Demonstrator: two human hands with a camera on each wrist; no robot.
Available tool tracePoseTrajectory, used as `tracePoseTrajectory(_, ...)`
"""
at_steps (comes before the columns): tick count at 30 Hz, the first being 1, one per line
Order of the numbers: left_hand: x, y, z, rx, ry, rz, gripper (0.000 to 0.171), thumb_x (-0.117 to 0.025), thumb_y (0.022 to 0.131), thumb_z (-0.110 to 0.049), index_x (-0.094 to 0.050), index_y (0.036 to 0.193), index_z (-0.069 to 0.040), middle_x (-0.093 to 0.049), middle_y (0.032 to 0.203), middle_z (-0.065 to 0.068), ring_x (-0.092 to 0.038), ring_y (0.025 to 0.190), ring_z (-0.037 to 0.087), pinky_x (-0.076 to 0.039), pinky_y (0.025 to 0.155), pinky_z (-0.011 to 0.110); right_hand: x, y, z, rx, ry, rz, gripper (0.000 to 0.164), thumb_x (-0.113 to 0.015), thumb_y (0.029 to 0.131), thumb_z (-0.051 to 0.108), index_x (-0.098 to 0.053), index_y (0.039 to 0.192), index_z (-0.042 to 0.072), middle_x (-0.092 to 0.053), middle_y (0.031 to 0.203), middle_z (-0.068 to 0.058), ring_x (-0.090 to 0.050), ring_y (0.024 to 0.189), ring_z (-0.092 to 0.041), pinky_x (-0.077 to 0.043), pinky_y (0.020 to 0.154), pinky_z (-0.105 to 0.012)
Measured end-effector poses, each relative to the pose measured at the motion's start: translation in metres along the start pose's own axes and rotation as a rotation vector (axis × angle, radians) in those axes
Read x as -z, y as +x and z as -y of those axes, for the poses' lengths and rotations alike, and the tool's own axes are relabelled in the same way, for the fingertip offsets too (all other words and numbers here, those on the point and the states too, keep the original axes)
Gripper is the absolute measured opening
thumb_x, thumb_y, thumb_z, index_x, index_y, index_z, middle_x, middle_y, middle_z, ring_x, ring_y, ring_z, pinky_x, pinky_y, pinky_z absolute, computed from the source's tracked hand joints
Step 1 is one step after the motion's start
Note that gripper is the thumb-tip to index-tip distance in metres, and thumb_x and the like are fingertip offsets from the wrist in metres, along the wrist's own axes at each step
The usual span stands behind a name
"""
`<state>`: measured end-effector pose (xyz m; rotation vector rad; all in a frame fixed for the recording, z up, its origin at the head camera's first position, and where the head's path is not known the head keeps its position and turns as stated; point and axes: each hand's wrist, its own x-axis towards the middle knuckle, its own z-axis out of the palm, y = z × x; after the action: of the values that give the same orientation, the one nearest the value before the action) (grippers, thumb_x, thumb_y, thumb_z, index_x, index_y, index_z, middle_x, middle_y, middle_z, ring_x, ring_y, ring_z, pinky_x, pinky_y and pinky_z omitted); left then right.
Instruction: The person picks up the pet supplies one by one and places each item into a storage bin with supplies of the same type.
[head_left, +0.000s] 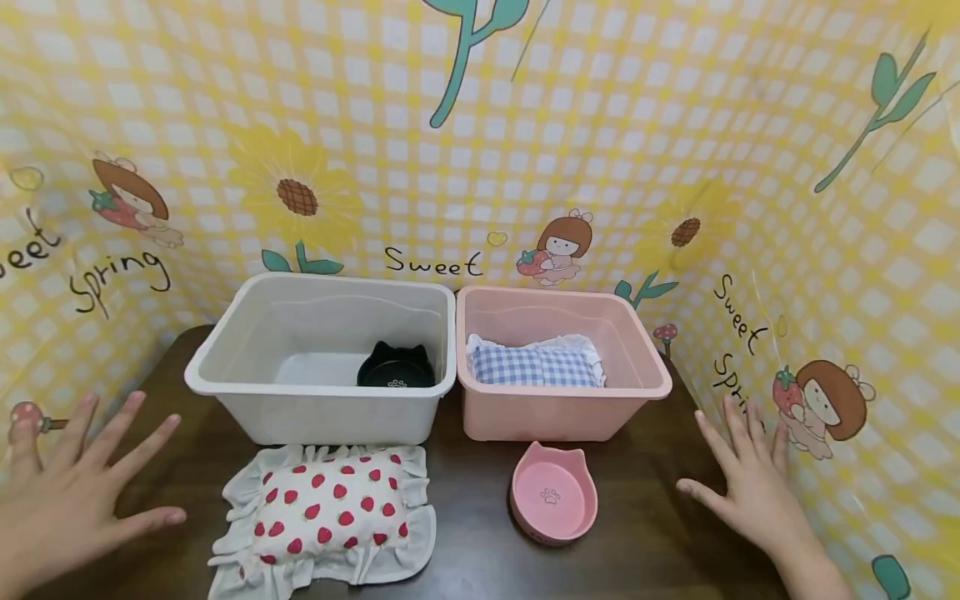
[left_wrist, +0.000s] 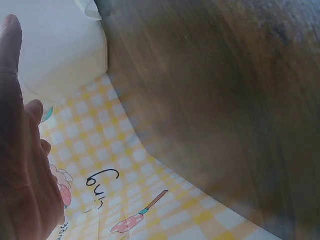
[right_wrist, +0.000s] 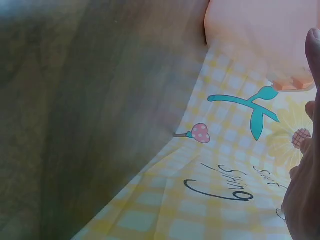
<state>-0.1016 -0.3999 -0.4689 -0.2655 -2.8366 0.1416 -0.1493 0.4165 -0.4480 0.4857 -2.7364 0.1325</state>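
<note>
Left hand (head_left: 75, 493), fingers spread wide, flanks a strawberry-print cushion (head_left: 330, 508) lying before a white tub (head_left: 337, 417) that holds a black bowl (head_left: 396, 368); a pink bowl (head_left: 552, 500) fronts a pink tub (head_left: 555, 415) containing a checked cushion (head_left: 534, 367); right hand (head_left: 753, 483), fingers splayed.

l tub (head_left: 330, 418) w/ bowl (head_left: 397, 367) inside sits behind pillow (head_left: 330, 512), r tub (head_left: 547, 417) w/ cushion (head_left: 536, 365) inside behind dish (head_left: 553, 496).

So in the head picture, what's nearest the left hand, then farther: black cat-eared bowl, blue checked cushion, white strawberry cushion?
1. White strawberry-print fabric cushion: right of the left hand, in front of the white rectangular bin.
2. Black cat-eared bowl: inside that bin, right side.
3. Blue checked fabric cushion: inside the pink rectangular bin, farther right.
</note>
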Motion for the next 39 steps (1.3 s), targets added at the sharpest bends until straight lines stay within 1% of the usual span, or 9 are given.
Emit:
tracePoseTrajectory(6, 0.001, 0.0, -0.001, 0.0, -0.002, 0.001, 0.126, -0.069, 0.066, -0.087, -0.001, 0.163, -0.045, 0.022, 0.17, 0.0, 0.03, 0.151, 0.037, 0.026, 0.109, 0.071, 0.002, 0.01, -0.002, 0.018, -0.03, -0.012, 0.109, -0.078, 0.08, 0.062, -0.018, 0.165, 0.027, 0.008, 0.173, -0.011, 0.008, 0.155, -0.047, 0.02, 0.114, -0.069)
tracePoseTrajectory(12, -0.002, -0.001, -0.002, 0.009, -0.024, -0.016, 0.127, -0.071, 0.064, -0.086, -0.002, 0.163, -0.044, 0.019, 0.17, -0.001, 0.028, 0.153, 0.036, 0.027, 0.11, 0.069, 0.004, 0.014, -0.001, 0.029, -0.021, -0.01, 0.11, -0.078, 0.081, 0.061, -0.019, 0.165, 0.024, 0.008, 0.172, -0.011, 0.013, 0.156, -0.042, 0.019, 0.114, -0.07)
tracePoseTrajectory(19, -0.007, -0.003, -0.009, -0.003, -0.055, -0.004, 0.129, -0.073, 0.064, -0.084, -0.002, 0.164, -0.041, 0.021, 0.17, 0.001, 0.03, 0.151, 0.037, 0.031, 0.107, 0.068, 0.008, 0.016, -0.002, 0.014, -0.004, -0.018, 0.111, -0.08, 0.081, 0.058, -0.017, 0.165, 0.023, 0.009, 0.172, -0.011, 0.016, 0.156, -0.039, 0.019, 0.114, -0.07)
tracePoseTrajectory(23, -0.008, -0.005, -0.011, 0.012, -0.067, 0.007, 0.131, -0.074, 0.065, -0.083, 0.0, 0.164, -0.04, 0.023, 0.169, 0.001, 0.031, 0.151, 0.037, 0.031, 0.106, 0.068, 0.008, 0.02, -0.001, -0.004, 0.012, -0.016, 0.11, -0.079, 0.082, 0.057, -0.016, 0.165, 0.024, 0.009, 0.172, -0.01, 0.015, 0.157, -0.037, 0.018, 0.116, -0.069)
tracePoseTrajectory(27, -0.006, -0.009, -0.013, 0.001, -0.1, 0.008, 0.13, -0.076, 0.066, -0.079, -0.002, 0.164, -0.038, 0.021, 0.17, 0.001, 0.031, 0.151, 0.036, 0.032, 0.105, 0.066, 0.008, 0.027, 0.001, -0.015, 0.07, -0.026, 0.107, -0.079, 0.085, 0.053, -0.016, 0.165, 0.024, 0.008, 0.172, -0.009, 0.014, 0.157, -0.037, 0.017, 0.116, -0.069)
tracePoseTrajectory(30, -0.005, -0.009, -0.018, -0.028, -0.152, 0.004, 0.128, -0.079, 0.068, -0.074, -0.005, 0.165, -0.035, 0.017, 0.171, 0.003, 0.03, 0.152, 0.036, 0.033, 0.105, 0.065, 0.012, 0.031, 0.001, -0.021, 0.117, -0.049, 0.102, -0.077, 0.088, 0.05, -0.017, 0.165, 0.022, 0.006, 0.173, -0.009, 0.012, 0.158, -0.036, 0.017, 0.116, -0.068)
tracePoseTrajectory(33, -0.007, -0.008, -0.024, -0.052, -0.213, 0.013, 0.126, -0.081, 0.071, -0.068, -0.006, 0.166, -0.031, 0.014, 0.172, 0.006, 0.028, 0.152, 0.038, 0.034, 0.104, 0.065, 0.017, 0.035, -0.001, -0.033, 0.161, -0.064, 0.098, -0.075, 0.091, 0.047, -0.017, 0.165, 0.021, 0.003, 0.173, -0.009, 0.008, 0.158, -0.037, 0.016, 0.117, -0.068)
tracePoseTrajectory(36, -0.009, -0.01, -0.03, -0.063, -0.263, 0.019, 0.125, -0.083, 0.073, -0.063, -0.007, 0.166, -0.028, 0.011, 0.172, 0.008, 0.023, 0.154, 0.041, 0.032, 0.104, 0.066, 0.016, 0.038, 0.001, -0.046, 0.236, -0.074, 0.094, -0.075, 0.093, 0.041, -0.019, 0.165, 0.02, 0.0, 0.173, -0.01, 0.004, 0.158, -0.038, 0.013, 0.118, -0.069)
tracePoseTrajectory(39, -0.01, -0.013, -0.033, -0.069, -0.333, 0.007, 0.124, -0.086, 0.073, -0.056, -0.01, 0.166, -0.025, 0.006, 0.173, 0.008, 0.016, 0.155, 0.042, 0.029, 0.107, 0.069, 0.012, 0.039, 0.004, -0.055, 0.325, -0.087, 0.091, -0.075, 0.094, 0.035, -0.021, 0.165, 0.02, -0.005, 0.172, -0.012, 0.001, 0.158, -0.039, 0.009, 0.118, -0.071)
